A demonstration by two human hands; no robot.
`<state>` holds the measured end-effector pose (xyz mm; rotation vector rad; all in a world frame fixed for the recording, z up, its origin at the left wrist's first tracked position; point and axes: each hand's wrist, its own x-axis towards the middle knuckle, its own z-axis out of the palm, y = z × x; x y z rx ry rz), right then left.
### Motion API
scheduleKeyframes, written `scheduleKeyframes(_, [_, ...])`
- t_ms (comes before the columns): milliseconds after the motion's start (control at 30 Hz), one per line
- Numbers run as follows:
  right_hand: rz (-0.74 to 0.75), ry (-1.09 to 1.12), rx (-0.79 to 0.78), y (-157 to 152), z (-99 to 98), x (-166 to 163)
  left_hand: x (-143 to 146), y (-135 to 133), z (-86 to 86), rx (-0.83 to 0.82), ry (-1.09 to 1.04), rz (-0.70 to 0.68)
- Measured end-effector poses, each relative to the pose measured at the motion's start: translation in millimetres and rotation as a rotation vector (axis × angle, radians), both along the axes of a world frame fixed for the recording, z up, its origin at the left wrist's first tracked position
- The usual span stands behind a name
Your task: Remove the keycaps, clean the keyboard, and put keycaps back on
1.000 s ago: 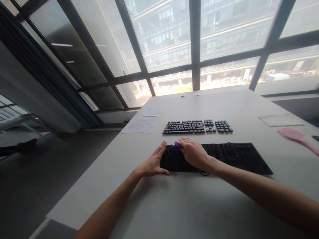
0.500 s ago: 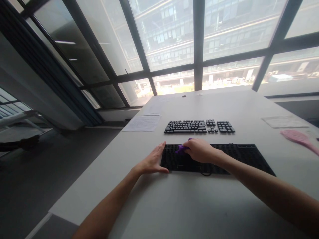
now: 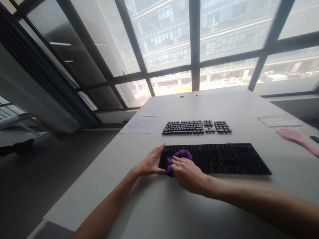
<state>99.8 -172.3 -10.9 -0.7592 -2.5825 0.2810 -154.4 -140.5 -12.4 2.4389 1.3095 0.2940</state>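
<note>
The right hand (image 3: 187,173) has brought the purple cloth (image 3: 184,154) to the black keyboard base's near left corner (image 3: 239,161).

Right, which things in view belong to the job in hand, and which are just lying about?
Part of the job:
purple cloth, in the right hand
black keyboard base, left hand at its left end
black keycaps, probably, laid out beyond it

Apparently lying about:
pink brush-like item
papers
pale flat sheet
</note>
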Motion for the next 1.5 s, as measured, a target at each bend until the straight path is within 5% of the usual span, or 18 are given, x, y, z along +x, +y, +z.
scheduleKeyframes(100, [0.006,0.092,0.056,4,4.7,2,0,0,0.2,0.002,-0.002,0.005])
scheduleKeyframes(300, [-0.254,0.22,0.27,36,22.9,17,-1,-1,0.7,-0.017,0.002,0.011])
scheduleKeyframes(467, [-0.336,0.094,0.165,45,12.9,15,0,-2,2.3,-0.033,0.016,0.03])
scheduleKeyframes(633, [-0.171,0.08,-0.056,25,2.9,5,1,-2,3.1,-0.037,0.02,0.027])
scheduleKeyframes(833, [0.165,0.155,-0.106,-7,8.7,-4,-2,0,-2.5,0.008,0.003,-0.008])
scheduleKeyframes(1033, [-0.276,0.349,-0.084,27,33.5,13,-1,-1,0.3,-0.026,-0.003,0.021])
scheduleKeyframes(1167, [-0.387,0.443,-0.038,53,44.1,25,0,-3,3.5,-0.048,0.009,0.041])
scheduleKeyframes(1500, [-0.191,0.014,-0.01,63,3.3,17,-1,0,1.1,-0.026,0.02,0.017])
